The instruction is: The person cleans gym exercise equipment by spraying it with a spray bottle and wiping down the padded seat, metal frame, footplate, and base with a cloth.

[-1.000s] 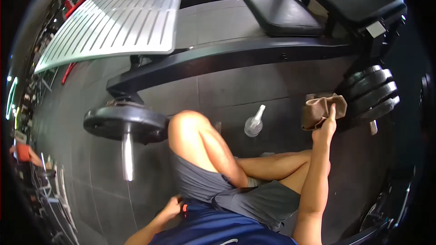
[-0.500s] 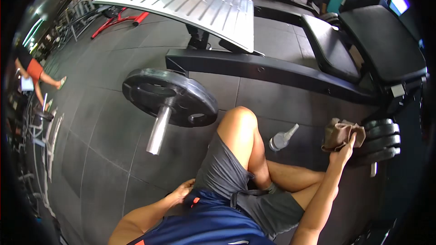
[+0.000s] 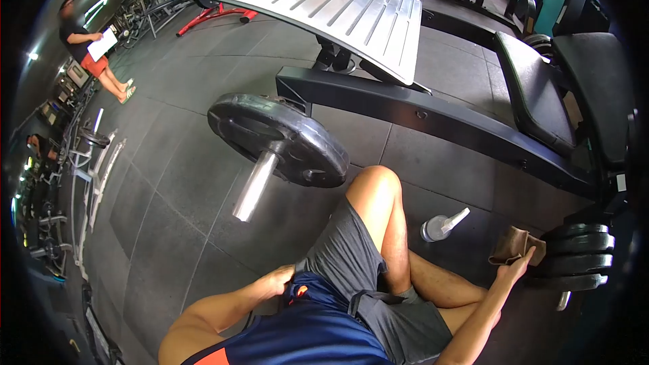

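A brown cloth (image 3: 515,246) is gripped in my right hand (image 3: 518,267), which is closed round its lower edge. The cloth is beside the stack of black weight plates (image 3: 574,257) at the right. My left hand (image 3: 280,279) rests at my waist against the dark grey shorts (image 3: 338,246), its fingers mostly hidden. A clear bottle with a white nozzle (image 3: 436,228) stands on the floor beyond my crossed legs. Up and left of my knee, a large black plate (image 3: 297,148) sits on a metal bar sleeve (image 3: 255,187).
A ribbed silver footplate (image 3: 324,0) and a black machine beam (image 3: 433,118) lie ahead, with black pads (image 3: 537,94) at the right. At the far left a person (image 3: 84,43) stands holding a white sheet. Racks (image 3: 81,175) line the left side.
The view has turned left, so most things sit farther right, and the standing person shows more fully. My right hand still holds the cloth, whose folds have changed shape.
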The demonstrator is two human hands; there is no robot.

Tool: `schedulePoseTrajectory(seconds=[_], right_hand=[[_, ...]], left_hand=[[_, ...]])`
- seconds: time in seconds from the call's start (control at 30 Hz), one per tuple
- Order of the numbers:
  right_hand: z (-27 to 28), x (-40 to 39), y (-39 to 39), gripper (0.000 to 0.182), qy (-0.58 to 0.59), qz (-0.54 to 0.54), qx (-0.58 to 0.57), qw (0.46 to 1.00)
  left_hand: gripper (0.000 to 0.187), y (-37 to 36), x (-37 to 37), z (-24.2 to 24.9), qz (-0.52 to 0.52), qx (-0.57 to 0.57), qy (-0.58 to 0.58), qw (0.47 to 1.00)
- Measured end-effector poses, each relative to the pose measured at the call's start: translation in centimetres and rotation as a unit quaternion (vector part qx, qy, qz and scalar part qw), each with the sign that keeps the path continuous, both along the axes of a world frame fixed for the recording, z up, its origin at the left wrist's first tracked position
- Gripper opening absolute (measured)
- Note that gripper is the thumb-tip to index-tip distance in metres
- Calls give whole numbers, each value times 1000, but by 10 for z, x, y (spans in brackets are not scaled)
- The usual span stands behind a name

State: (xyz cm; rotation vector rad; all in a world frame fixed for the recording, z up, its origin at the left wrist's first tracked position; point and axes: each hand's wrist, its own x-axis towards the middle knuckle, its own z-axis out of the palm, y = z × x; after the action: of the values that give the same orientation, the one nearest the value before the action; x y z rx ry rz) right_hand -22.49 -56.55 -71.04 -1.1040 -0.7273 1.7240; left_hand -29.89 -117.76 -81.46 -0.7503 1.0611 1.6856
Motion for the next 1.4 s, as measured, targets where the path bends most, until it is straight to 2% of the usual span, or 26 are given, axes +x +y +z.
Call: schedulePoseTrajectory(seconds=[0.07,0.1,0.2,0.27,0.33,0.4,0.47,0.53,0.6,0.67,0.7,0.8,0.9,0.93,0.97,1.0,1.03,1.13,1.2,1.27,1.4], right_hand=[[-13,7,8,69,8,5,-2,1000],[-10,5,6,69,-14,-15,-9,1000],[-11,5,6,70,-22,-22,-19,999],[-10,4,7,71,-25,-22,-25,999],[-11,3,7,71,-33,-23,-27,999],[-14,3,8,72,-47,-26,-28,998],[-30,8,19,72,-48,-31,-22,998],[-40,7,27,72,-47,-29,-14,998],[-43,9,28,71,-54,-25,-6,998],[-59,13,41,69,-39,-8,14,999],[-67,17,45,68,-33,-2,25,999],[-78,26,50,68,-42,1,5,999],[-73,33,46,68,-49,-29,-23,998],[-55,26,33,66,-36,-26,-32,998],[-56,26,31,65,-55,-56,-37,996],[-70,32,38,64,-30,-33,-2,999],[-69,34,38,63,-27,-24,-13,999],[-45,20,20,62,-55,-53,-15,997],[-48,27,16,59,-20,-24,-28,999],[-41,21,11,59,-58,-64,6,996],[-51,19,15,52,-39,-62,-1,997]], left_hand=[[23,-1,0,11,41,-3,1,999],[23,-13,6,-15,57,-19,30,998],[19,-22,10,2,23,65,71,995],[27,-43,4,13,-78,-63,157,983],[35,-65,-12,29,-177,-189,236,937],[34,-63,-44,73,-182,-220,352,892],[38,-30,-67,127,-46,-71,447,891],[42,38,-75,199,19,38,470,882],[50,86,-79,235,-8,158,541,826],[52,143,-71,291,12,228,605,763],[53,158,-73,313,-41,272,630,726],[48,213,-42,364,-46,497,474,725],[47,239,-33,373,-129,574,392,707],[47,244,-34,369,-157,578,382,704],[46,246,-34,366,-184,581,371,700],[46,251,-35,363,-207,579,362,700],[46,255,-34,360,-224,577,355,700],[45,261,-40,353,-269,560,369,692],[44,264,-44,350,-298,543,372,691],[43,267,-49,346,-329,528,380,684],[42,278,-52,340,-379,494,395,676]])
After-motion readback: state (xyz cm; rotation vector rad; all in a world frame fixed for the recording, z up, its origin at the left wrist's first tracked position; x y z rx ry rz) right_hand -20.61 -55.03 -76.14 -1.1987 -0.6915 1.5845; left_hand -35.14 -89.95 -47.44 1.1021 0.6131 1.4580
